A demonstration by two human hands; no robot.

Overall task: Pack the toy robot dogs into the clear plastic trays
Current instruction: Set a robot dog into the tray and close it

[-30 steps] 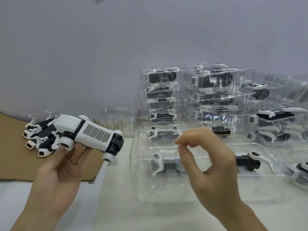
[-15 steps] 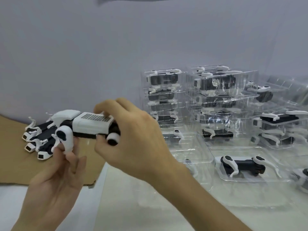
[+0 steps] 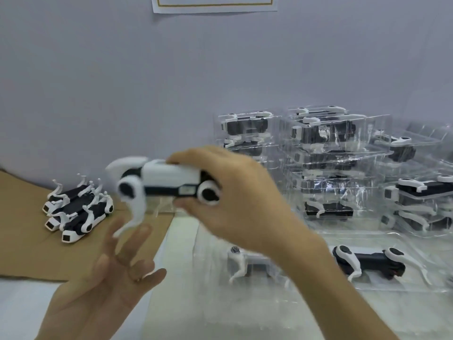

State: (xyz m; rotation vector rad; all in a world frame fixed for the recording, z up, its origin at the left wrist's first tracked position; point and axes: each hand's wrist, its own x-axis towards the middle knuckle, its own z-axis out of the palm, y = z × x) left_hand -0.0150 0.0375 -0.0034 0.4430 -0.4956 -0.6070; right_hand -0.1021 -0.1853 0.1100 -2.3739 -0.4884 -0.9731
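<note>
R hand point(image 3: 235, 200) gripped the toy robot dog point(image 3: 169, 179) from above, fingers curled over its back, thumb under the belly, prob. so the legs hung free for seating. L hand point(image 3: 103, 278) lay palm-up below, fingers point(image 3: 132, 241) spread, holding nothing. One front leg dangled at its fingertips; contact lost in blur. Open tray point(image 3: 210, 261) sat below R fingers w/ a black dog point(image 3: 367, 262) in it. Loose dogs point(image 3: 76, 212) waited on cardboard point(image 3: 24, 241) beyond L fingertips; filled trays point(image 3: 331, 163) stood behind R knuckles.
</note>
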